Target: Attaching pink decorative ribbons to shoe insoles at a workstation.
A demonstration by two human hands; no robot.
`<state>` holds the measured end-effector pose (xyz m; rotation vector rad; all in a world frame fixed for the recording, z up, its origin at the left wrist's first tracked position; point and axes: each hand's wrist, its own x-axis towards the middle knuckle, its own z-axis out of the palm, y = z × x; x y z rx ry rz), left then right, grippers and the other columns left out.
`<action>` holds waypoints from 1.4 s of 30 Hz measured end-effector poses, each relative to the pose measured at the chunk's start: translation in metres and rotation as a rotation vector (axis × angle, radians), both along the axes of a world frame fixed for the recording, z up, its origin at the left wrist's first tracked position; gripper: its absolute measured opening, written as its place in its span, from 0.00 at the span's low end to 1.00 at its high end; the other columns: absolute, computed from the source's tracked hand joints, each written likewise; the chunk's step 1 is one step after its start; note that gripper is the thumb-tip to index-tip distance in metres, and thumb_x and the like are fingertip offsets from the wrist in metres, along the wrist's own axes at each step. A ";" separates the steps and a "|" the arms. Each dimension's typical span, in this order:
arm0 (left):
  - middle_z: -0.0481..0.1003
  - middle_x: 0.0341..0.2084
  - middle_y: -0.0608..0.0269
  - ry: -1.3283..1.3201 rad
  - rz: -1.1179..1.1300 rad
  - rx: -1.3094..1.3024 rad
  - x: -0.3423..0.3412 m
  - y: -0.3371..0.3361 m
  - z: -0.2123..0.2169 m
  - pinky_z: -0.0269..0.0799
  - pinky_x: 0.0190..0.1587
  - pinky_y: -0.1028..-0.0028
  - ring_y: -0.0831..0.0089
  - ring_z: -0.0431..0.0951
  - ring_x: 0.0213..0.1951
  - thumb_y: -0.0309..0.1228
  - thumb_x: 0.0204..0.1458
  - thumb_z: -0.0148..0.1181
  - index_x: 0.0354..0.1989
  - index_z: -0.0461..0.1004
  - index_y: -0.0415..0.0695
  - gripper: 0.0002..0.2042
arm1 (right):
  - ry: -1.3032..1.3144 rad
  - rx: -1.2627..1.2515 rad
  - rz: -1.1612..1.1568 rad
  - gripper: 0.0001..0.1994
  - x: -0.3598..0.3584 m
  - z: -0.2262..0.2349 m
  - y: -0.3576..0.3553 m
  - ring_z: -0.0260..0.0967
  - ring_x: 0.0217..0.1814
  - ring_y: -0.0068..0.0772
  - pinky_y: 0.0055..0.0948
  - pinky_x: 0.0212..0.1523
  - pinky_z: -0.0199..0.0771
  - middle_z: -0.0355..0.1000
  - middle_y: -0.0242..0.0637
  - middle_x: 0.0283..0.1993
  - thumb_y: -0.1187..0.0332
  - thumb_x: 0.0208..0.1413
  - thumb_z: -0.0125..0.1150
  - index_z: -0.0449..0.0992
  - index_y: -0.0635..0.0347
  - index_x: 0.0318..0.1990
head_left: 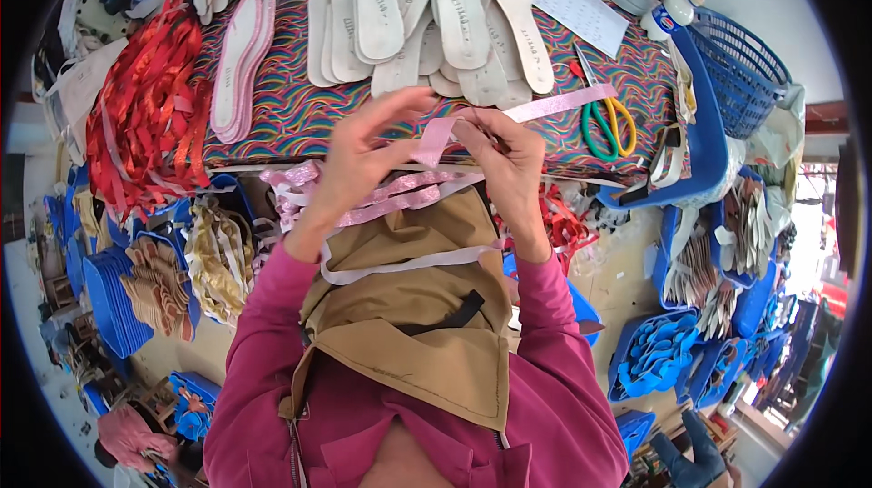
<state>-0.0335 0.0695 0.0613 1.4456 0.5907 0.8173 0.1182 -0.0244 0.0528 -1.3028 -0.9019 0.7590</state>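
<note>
At the centre of the frame, just below the near edge of the counter (pixel 300 115), both hands work a pink glitter ribbon (pixel 545 106). The left hand (pixel 363 156) is partly open: thumb and lower fingers close on the ribbon where it folds, while the upper fingers arch free above it. The right hand (pixel 509 156) is curled, its fingertips pinching the same fold from the other side. From the pinch, one end of the ribbon runs toward the upper right, across the patterned cover of the counter, and stops beside the scissors (pixel 607 124) with green and yellow handles. More pink glitter strips (pixel 381 197) hang below the hands, over a tan apron (pixel 427 343). In the upper centre, white insoles (pixel 454 6) lie fanned in a heap; pink-edged insoles (pixel 241 61) lie to their left. At the upper left, a bundle of red ribbons (pixel 145 115) spills over the counter edge. At the upper right stands a blue basket (pixel 745 70). Blue sole pieces (pixel 663 352) are stacked at the lower right.
</note>
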 end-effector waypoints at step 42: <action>0.77 0.42 0.51 0.086 -0.159 -0.231 0.128 0.190 0.045 0.74 0.44 0.72 0.65 0.78 0.39 0.28 0.45 0.68 0.51 0.72 0.32 0.24 | -0.051 0.017 -0.272 0.05 0.046 -0.046 0.079 0.53 0.22 0.14 0.16 0.21 0.54 0.68 0.28 0.24 0.71 0.59 0.57 0.74 0.64 0.36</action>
